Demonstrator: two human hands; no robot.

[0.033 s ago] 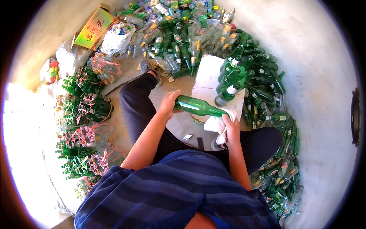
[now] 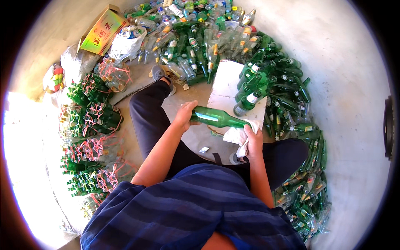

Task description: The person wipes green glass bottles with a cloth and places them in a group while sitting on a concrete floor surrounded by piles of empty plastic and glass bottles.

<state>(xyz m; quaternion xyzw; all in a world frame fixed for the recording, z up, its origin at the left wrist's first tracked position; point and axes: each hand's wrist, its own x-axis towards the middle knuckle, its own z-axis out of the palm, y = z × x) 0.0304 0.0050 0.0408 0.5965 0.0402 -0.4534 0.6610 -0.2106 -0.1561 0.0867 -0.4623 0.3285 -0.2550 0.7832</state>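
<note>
A green glass bottle [image 2: 216, 117] lies nearly level between my hands, above the floor in front of my lap. My left hand [image 2: 185, 116] is wrapped round its base end. At the neck end on the right, my right hand [image 2: 253, 142] is closed on a white cloth [image 2: 236, 136] that covers the bottle's mouth. The cloth's loose part hangs down below the neck. Just beyond my right hand, several green bottles [image 2: 245, 105] stand upright on a white board [image 2: 223, 85]; some bear white labels.
Loose green and clear bottles [image 2: 287, 89] heap up along the curved wall [image 2: 346, 100] at the right and far side. Bundles of bottles tied with pink string [image 2: 100, 114] stand at the left. A yellow-green carton [image 2: 102, 33] and a white plastic bag [image 2: 127, 43] sit far left.
</note>
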